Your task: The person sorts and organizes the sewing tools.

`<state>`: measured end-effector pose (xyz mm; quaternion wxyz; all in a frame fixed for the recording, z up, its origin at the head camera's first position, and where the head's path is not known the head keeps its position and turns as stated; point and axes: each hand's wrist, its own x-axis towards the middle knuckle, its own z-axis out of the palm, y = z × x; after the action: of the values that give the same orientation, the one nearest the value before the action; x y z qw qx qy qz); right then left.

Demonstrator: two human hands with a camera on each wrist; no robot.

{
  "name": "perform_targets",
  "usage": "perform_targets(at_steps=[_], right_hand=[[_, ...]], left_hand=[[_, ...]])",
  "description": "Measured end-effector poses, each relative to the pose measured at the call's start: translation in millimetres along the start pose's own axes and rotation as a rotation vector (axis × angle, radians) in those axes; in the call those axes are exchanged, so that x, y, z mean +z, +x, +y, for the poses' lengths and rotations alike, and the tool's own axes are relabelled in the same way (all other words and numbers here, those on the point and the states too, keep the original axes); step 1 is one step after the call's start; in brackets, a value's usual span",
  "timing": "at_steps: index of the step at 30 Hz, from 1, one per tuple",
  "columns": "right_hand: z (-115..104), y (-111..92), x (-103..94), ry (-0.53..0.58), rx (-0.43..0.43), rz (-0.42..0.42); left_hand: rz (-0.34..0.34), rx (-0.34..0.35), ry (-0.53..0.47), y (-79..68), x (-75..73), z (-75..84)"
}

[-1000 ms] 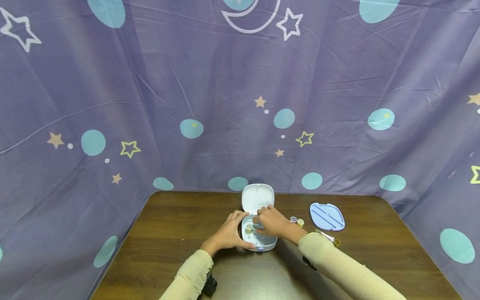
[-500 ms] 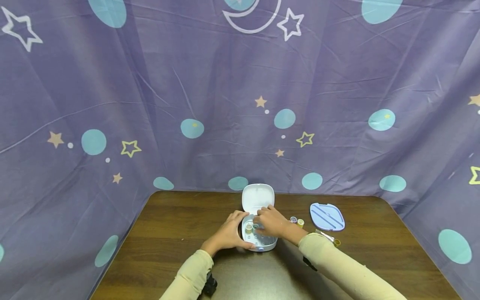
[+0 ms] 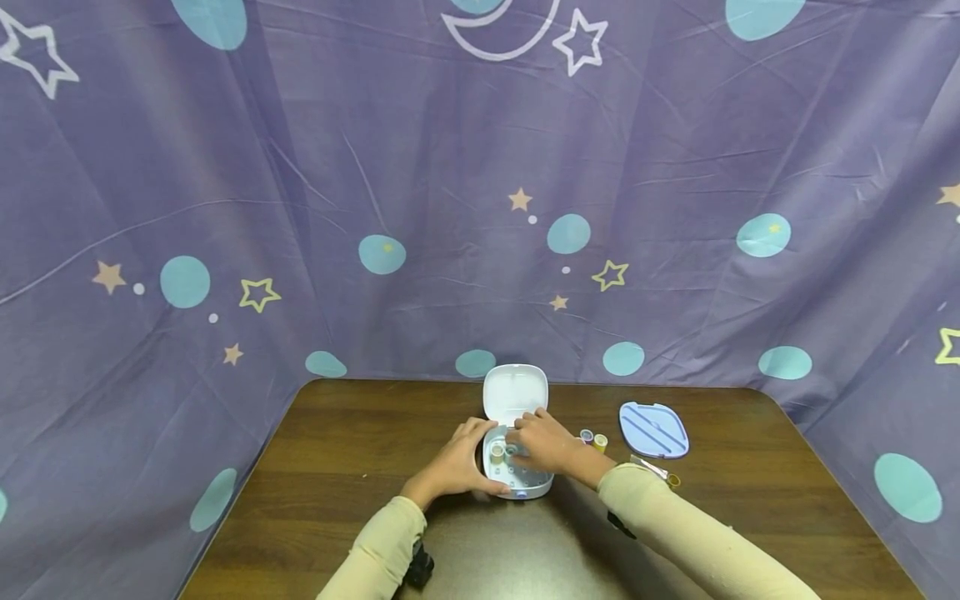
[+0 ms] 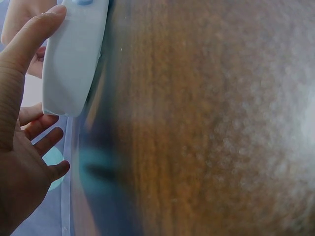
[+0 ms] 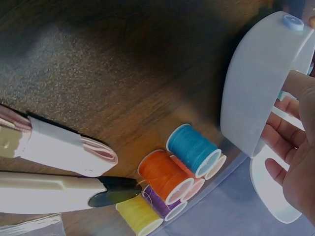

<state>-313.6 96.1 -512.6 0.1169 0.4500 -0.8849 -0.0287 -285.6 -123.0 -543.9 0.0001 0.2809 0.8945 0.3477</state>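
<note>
On the brown table (image 3: 322,500) stands a white box (image 3: 536,493), its lid (image 3: 516,390) raised at the back. The left hand (image 3: 452,468) holds the box's left side in a wide grip, thumb at the front edge. The right hand (image 3: 546,442), the nearer to the teal spool (image 3: 511,451), has its fingers curled and seems to pinch it, though they partly hide it. Inside the box, the teal spool lies at the fingertips, leftward, long axis upright, round end up, beside a tan spool (image 3: 497,456).
</note>
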Motion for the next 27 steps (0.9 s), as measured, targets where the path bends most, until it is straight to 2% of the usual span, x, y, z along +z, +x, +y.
perform_targets(at_steps=[15, 27], right_hand=[[-4.5, -2.4, 1.8, 0.048, -0.029, 0.107], [-5.9, -1.4, 5.7, 0.069, -0.027, 0.125]], left_hand=[[-0.001, 0.011, -0.009, -1.1, 0.6, -0.9], [0.008, 0.011, -0.009, -0.3, 1.0, -1.6]])
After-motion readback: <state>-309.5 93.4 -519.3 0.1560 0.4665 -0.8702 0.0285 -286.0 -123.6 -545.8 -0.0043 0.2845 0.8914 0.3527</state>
